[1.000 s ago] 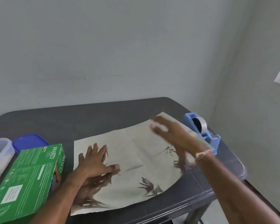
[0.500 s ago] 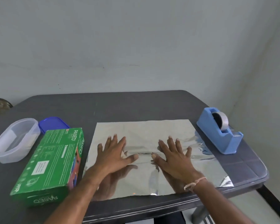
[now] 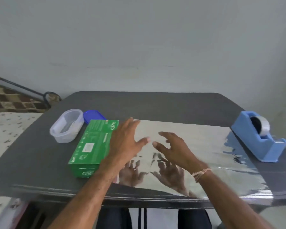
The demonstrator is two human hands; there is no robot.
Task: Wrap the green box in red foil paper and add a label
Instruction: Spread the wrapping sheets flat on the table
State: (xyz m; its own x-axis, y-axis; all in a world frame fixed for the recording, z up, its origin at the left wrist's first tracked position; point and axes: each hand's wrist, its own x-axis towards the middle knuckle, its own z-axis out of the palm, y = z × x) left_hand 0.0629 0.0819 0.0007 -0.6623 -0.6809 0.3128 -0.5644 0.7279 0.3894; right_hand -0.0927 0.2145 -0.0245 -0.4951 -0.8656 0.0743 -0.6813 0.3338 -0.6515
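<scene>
A sheet of foil paper (image 3: 196, 146) lies flat on the dark table (image 3: 155, 104), shiny silver side up, reaching the table's front edge. The green box (image 3: 92, 146) lies on its side just left of the sheet. My left hand (image 3: 125, 144) hovers with straight, spread fingers over the sheet's left edge, partly in front of the box. My right hand (image 3: 175, 149) is lifted above the middle of the sheet, fingers spread and slightly bent, holding nothing. Both hands are mirrored in the foil below them.
A clear plastic tub (image 3: 66, 125) and its blue lid (image 3: 92, 115) stand behind the box at the left. A blue tape dispenser (image 3: 261, 138) sits at the table's right edge. A patterned bed (image 3: 8, 129) lies left of the table.
Both hands were pressed flat on the foil half a second ago. Now they are lifted off it and shifted left, toward the green box. The camera view has also swung left.
</scene>
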